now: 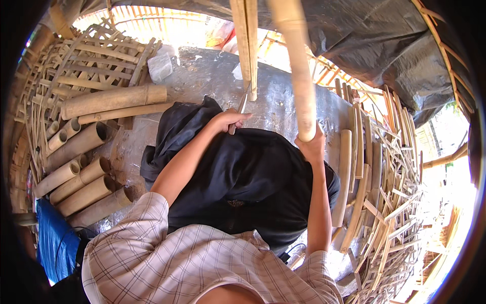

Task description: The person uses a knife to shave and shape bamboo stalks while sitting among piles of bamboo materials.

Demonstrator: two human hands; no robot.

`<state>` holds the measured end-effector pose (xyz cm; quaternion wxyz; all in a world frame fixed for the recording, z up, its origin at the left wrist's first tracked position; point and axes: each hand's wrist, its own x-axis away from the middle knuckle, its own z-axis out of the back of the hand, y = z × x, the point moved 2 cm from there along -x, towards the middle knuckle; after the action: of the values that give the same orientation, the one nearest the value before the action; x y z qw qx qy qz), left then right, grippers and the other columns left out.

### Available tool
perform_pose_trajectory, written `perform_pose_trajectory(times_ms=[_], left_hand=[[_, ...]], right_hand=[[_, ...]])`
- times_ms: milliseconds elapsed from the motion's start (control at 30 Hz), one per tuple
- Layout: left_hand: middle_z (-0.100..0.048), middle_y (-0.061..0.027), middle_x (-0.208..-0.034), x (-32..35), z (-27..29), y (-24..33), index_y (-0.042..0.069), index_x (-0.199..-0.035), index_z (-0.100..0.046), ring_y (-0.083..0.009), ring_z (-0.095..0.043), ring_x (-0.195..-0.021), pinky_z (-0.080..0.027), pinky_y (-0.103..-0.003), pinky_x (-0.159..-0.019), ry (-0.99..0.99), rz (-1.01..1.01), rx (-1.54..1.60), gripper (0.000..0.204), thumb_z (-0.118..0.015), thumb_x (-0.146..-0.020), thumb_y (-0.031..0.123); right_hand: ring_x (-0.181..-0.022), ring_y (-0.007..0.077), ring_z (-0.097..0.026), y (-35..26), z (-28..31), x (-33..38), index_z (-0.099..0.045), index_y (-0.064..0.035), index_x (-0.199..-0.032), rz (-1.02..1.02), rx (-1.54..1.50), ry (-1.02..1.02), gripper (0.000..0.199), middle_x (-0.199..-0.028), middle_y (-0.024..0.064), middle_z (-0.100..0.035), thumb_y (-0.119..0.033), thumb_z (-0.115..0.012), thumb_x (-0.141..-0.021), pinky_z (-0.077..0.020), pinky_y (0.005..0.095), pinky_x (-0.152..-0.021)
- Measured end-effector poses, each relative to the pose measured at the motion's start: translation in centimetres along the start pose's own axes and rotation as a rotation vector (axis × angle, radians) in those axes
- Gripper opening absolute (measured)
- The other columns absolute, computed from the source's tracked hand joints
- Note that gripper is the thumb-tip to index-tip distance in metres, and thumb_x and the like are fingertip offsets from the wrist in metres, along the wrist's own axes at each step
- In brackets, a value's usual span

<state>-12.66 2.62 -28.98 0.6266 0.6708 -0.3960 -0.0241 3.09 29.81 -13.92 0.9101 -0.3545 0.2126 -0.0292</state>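
My left hand (230, 120) is closed on a knife (243, 105), its thumb side turned right and the blade pointing up and away. The blade tip meets the lower end of a split bamboo piece (245, 48), which reaches down from the top edge; whether it is wedged in the split I cannot tell. In my right hand (314, 146) I grip the near end of a thick bamboo pole (302, 91). The pole rises to the top edge, its upper part blurred. Black cloth (243, 172) covers my lap between the two forearms.
Cut bamboo tubes (83, 182) lie stacked at left, below a heap of woven slats (96, 61). Bamboo strips (357, 147) and a pile of thin offcuts (392, 218) line the right. Dark plastic sheeting (374, 45) hangs at upper right. A blue tarp (54, 243) is at lower left.
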Motion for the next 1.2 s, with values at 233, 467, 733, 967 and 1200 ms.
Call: perform_pose_trajectory(times_ms=[233, 467, 733, 967, 1200], left_hand=[[-0.049, 0.0029, -0.061, 0.1, -1.4, 0.0, 0.008, -0.078, -0.054, -0.0084, -0.047, -0.052, -0.044, -0.028, -0.053, -0.036, -0.048, 0.283, 0.033, -0.077, -0.094, 0.026], [-0.048, 0.0013, -0.064, -0.2, -2.6, -0.2, 0.003, -0.080, -0.053, -0.0089, -0.046, -0.052, -0.039, -0.029, -0.048, 0.022, -0.053, 0.267, 0.027, -0.073, -0.094, 0.014], [-0.058, -0.0087, -0.066, -0.6, -3.4, -0.2, -0.003, -0.076, -0.059, -0.0163, -0.055, -0.056, -0.046, -0.035, -0.051, 0.094, -0.049, -0.118, 0.038, -0.077, -0.090, 0.027], [-0.069, -0.0206, -0.080, -1.3, -4.2, -0.7, -0.014, -0.093, -0.065, -0.0276, -0.068, -0.069, -0.051, -0.044, -0.055, 0.060, 0.036, -0.341, 0.046, -0.075, -0.087, 0.031], [-0.067, -0.0153, -0.076, -2.4, -3.1, -2.1, -0.011, -0.089, -0.065, -0.0209, -0.063, -0.064, -0.051, -0.037, -0.056, 0.078, 0.011, -0.202, 0.040, -0.078, -0.088, 0.027]], right_hand=[[-0.097, 0.0445, -0.069, -0.9, 1.3, 0.6, -0.062, -0.0120, -0.116, -0.121, 0.606, -0.297, 0.047, -0.098, 0.0206, -0.074, -0.011, -0.075, -0.071, -0.0523, 0.0549, -0.082], [-0.092, 0.0448, -0.069, -3.8, 4.4, -4.6, -0.059, -0.0139, -0.110, 0.062, 0.709, -0.313, 0.042, -0.092, 0.0192, -0.073, -0.011, -0.076, -0.072, -0.0526, 0.0553, -0.077], [-0.092, 0.0468, -0.069, -2.2, 0.8, -6.7, -0.062, -0.0057, -0.113, 0.092, 0.136, -0.333, 0.049, -0.093, 0.0239, -0.072, -0.009, -0.079, -0.067, -0.0558, 0.0508, -0.077], [-0.102, 0.0444, -0.068, 7.3, -2.8, -2.7, -0.068, -0.0089, -0.113, -0.246, 0.520, -0.497, 0.050, -0.104, 0.0211, -0.073, -0.015, -0.077, -0.065, -0.0539, 0.0531, -0.087], [-0.098, 0.0446, -0.069, 0.5, 0.7, -5.1, -0.067, -0.0088, -0.114, -0.163, 0.494, -0.390, 0.053, -0.100, 0.0230, -0.073, -0.016, -0.078, -0.063, -0.0543, 0.0523, -0.083]])
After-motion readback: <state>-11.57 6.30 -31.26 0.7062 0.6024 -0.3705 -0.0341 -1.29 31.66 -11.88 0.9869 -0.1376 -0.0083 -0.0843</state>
